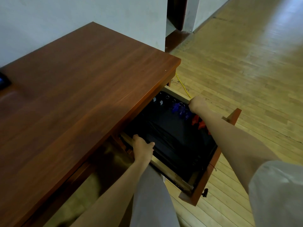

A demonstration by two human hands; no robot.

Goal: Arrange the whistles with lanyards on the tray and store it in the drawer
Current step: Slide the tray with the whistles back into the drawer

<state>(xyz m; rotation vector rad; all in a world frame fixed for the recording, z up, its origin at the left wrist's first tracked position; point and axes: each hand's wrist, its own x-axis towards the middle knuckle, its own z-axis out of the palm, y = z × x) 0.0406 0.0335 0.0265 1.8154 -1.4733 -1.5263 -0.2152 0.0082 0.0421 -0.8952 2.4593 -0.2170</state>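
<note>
A dark tray (pixel 170 136) lies inside the open wooden drawer (pixel 211 169) under the desk's right end. On the tray I see blue whistles (pixel 178 108), red whistles (pixel 198 122) and black lanyards (pixel 168 138) stretched across it. My left hand (pixel 142 149) grips the tray's near left edge, fingers curled over it. My right hand (pixel 197 103) grips the tray's far right edge beside the drawer wall. My right forearm hides part of the red whistles.
The red-brown desk top (pixel 82 89) overhangs the drawer's inner part. A dark device (pixel 4 81) sits at the desk's left edge. A yellow cable (pixel 182 86) runs over the wooden floor (pixel 237 71) behind the drawer. A doorway (pixel 177 13) opens at the back.
</note>
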